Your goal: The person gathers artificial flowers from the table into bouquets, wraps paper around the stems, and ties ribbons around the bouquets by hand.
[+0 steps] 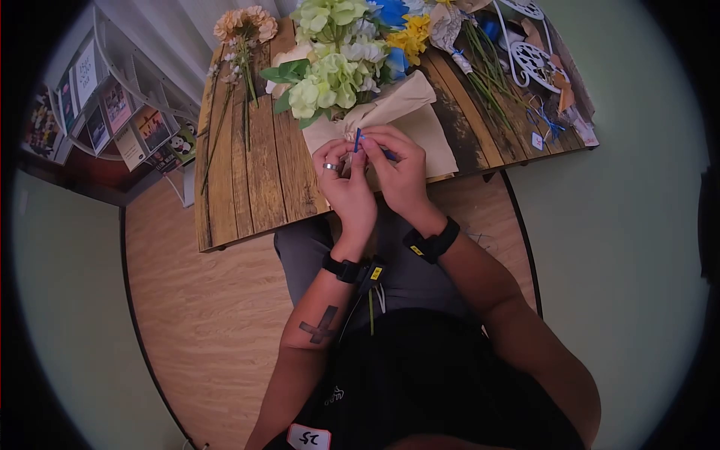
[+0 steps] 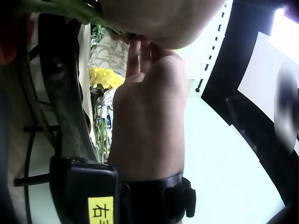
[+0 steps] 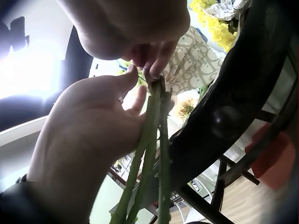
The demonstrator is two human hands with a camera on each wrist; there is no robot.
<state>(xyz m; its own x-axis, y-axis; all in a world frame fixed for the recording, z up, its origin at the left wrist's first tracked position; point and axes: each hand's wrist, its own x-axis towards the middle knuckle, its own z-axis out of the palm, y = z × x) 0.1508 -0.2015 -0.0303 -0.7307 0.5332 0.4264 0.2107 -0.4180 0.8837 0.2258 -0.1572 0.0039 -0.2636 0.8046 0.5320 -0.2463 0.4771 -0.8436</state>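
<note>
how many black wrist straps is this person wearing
2: one black wrist strap just behind the left hand, and a second black wrist strap just behind the right hand. Both wrists show in the head view, so none seems hidden there.

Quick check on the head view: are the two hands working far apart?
No, the left hand and the right hand are close together at a thin blue strip.

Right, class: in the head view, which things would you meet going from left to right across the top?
Magazines → peach flowers → pale green flowers → yellow flowers → white metal scrollwork.
</note>
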